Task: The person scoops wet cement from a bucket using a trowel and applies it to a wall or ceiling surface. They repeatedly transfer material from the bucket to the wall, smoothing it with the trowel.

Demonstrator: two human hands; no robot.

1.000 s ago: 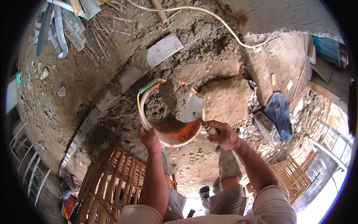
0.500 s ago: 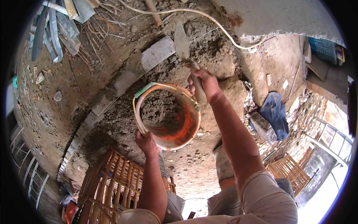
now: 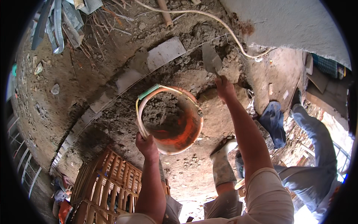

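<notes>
An orange bucket with a pale rim is in front of me, partly filled with grey mortar. My left hand is closed on its near-left rim. The bucket's wire handle, with a green grip, lies over the far-left side of the rim. In my right hand is a trowel, its blade over the dirt beyond the bucket. My fingers wrap round its handle, which is mostly hidden. A row of pale blocks with a string along it curves past the bucket's far-left side.
A slatted bamboo crate stands at lower left. Metal strips and sticks lie at upper left. A pale hose runs across the far ground to a concrete slab. Another person's legs and dark blue cloth are at right.
My right hand has swung the trowel right, away from above the bucket's far side. Another person's legs have come into view at the right. My left hand still grips the rim.
</notes>
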